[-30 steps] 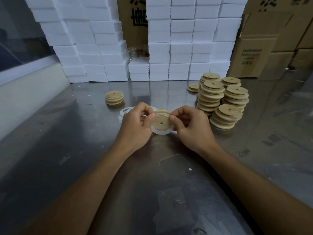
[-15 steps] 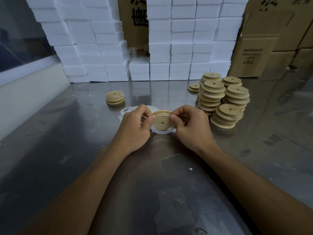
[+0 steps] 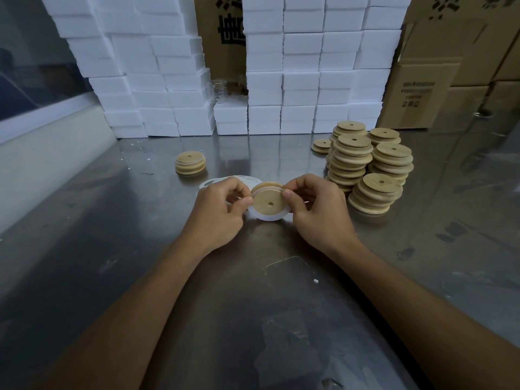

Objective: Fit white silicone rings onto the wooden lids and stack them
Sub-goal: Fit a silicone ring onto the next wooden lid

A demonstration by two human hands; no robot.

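Both hands held one lid (image 3: 269, 203) just above the worktop (image 3: 118, 226), left of the big lid stacks (image 3: 368, 170). The left hand (image 3: 218, 212) pinched the lid's left edge with thumb and curled fingers; the right hand (image 3: 316, 211) pinched its right edge the same way. A ring (image 3: 268, 218) hung round the lid, showing as a white band below its lower edge, and did not appear fully seated. Spare rings (image 3: 222, 182) lay on the worktop behind the left hand, just left of the lid. A short stack of lids (image 3: 190, 163) stood further left of the big stacks, well apart from them. Risks, in my judgement: the ring could roll or snap off one side if stretched unevenly, since silicone is elastic and the lid's rim looked smooth; the ring could seat crooked if the groove was missed; the tall stacks leaned and were staggered, so a careless placement could topple them across the slick metal. Materials: the lids were pale wood, flat round discs with a stepped edge and a small centre hole. The ring was thin, white and slightly translucent. The worktop was brushed steel, scuffed and reflective. White foam blocks (image 3: 301, 80) and cardboard cartons (image 3: 422, 88) were piled behind the stacks.
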